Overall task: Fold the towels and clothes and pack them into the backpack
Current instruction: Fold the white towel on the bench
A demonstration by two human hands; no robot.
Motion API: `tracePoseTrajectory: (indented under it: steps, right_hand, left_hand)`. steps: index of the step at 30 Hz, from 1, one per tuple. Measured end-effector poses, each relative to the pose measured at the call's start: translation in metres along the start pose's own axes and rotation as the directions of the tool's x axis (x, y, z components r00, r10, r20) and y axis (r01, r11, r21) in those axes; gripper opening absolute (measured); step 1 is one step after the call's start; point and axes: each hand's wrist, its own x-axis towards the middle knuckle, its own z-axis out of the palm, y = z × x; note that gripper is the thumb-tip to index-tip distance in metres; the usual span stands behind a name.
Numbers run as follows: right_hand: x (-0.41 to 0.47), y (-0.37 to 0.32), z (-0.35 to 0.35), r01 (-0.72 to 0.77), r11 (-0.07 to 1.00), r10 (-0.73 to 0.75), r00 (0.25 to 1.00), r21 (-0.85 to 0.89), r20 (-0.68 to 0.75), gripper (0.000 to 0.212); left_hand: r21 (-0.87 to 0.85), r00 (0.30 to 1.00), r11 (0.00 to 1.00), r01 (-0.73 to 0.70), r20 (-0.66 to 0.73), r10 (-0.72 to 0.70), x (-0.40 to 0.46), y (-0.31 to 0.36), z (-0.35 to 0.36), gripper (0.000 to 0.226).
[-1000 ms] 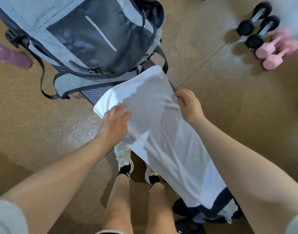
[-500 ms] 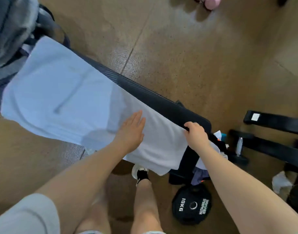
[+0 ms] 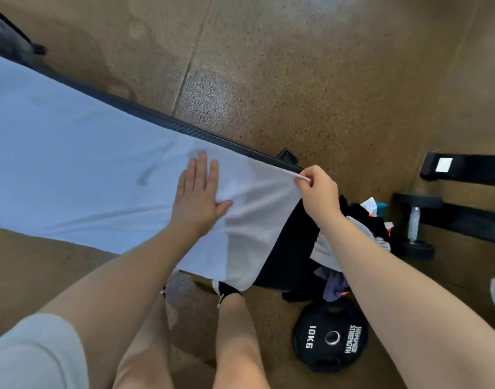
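White towel, flat on worktop, corner lifted
My right hand [image 3: 318, 192], the grip, pinches the towel [image 3: 72, 164] corner; my left hand [image 3: 197, 197] presses flat, fingers spread. Black worktop [image 3: 291, 248] beneath; clothes pile [image 3: 361, 217] beside; 10 kg plate [image 3: 329, 338] on floor.

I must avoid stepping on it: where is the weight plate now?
In the head view, the weight plate lies flat on the floor at lower right, below the pile of clothes at the bench end, beside the person's foot.

Gym: weight plate [image 3: 330, 337], dumbbell [image 3: 414, 224], padded bench [image 3: 291, 248]
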Motion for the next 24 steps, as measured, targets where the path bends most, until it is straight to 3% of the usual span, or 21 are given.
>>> tracePoseTrajectory:
  steps: [4,7,9,11,14,17,20,24]
  right_hand:
    - [0.034,-0.008,-0.012,0.004,0.997,-0.015,0.991,-0.083,-0.130,0.010]
    - [0.045,-0.009,-0.012,-0.024,0.991,-0.004,0.978,-0.130,-0.209,0.025]
    - [0.028,-0.006,-0.006,0.025,0.956,-0.084,0.978,-0.291,-0.193,0.039]
    - [-0.004,-0.001,0.009,0.260,0.844,-0.338,0.937,-0.469,-0.089,0.039]
    - [-0.059,0.012,0.042,0.608,0.648,-0.558,0.789,-0.460,0.258,0.036]
    - [-0.092,0.019,0.066,0.732,0.534,-0.473,0.674,-0.423,0.568,0.044]
    - [-0.098,0.028,0.067,0.743,0.446,-0.404,0.664,-0.498,0.629,0.049]
    - [-0.105,0.042,0.054,0.727,0.462,-0.290,0.665,-0.508,0.689,0.049]
  left_hand:
    - [-0.086,0.999,0.996,0.027,-0.043,-0.031,0.030,0.013,-0.011,0.089]
    - [-0.086,0.991,0.994,-0.072,-0.119,0.061,0.036,0.017,-0.017,0.084]
    - [-0.047,0.977,0.990,-0.133,-0.171,0.124,0.024,0.014,-0.016,0.074]
    - [-0.001,0.972,0.987,-0.159,-0.174,0.157,0.002,0.007,-0.009,0.066]
    - [0.073,0.984,0.987,-0.140,-0.102,0.147,-0.035,-0.008,0.003,0.067]
    - [0.116,1.000,0.993,0.008,0.004,-0.008,-0.054,-0.020,0.006,0.083]
    - [0.031,0.991,0.992,0.120,0.059,-0.121,-0.057,-0.028,0.000,0.104]
    - [-0.047,0.993,0.998,0.040,0.114,-0.034,-0.061,-0.037,-0.012,0.103]
